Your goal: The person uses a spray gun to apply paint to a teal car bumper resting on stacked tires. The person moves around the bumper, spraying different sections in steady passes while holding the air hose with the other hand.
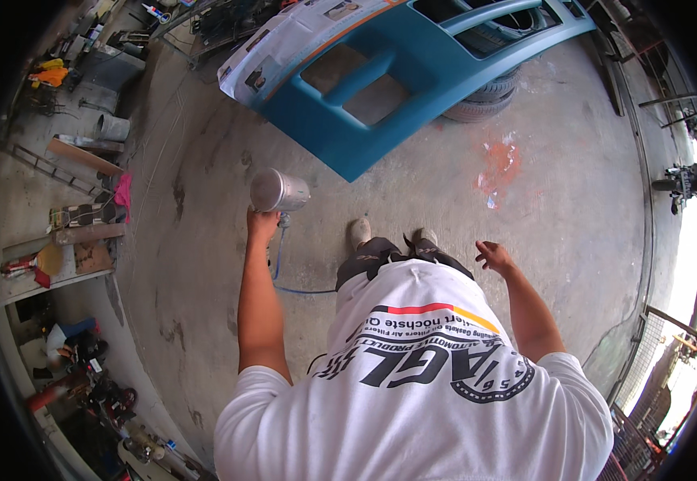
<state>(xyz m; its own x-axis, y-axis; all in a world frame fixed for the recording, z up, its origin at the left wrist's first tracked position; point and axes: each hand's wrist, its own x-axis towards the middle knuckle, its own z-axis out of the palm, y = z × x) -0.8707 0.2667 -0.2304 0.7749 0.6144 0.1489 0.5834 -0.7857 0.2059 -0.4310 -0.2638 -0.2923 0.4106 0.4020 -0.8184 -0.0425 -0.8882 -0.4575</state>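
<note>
My left hand is closed around a paint spray gun, held out ahead of me on the left. A silvery round cup sits on top of the gun, and a thin blue air hose trails from it towards my legs. Its trigger is hidden by my fingers. Ahead stands a large teal car bumper with cut-out openings; the cup is apart from its near corner. My right hand hangs free at my right side, fingers loosely apart and holding nothing.
Printed masking paper lies along the bumper's far left side. Stacked tyres stand beneath its right part. Red-orange paint stains mark the concrete floor. Cluttered shelving lines the left, and a motorcycle stands at the far right.
</note>
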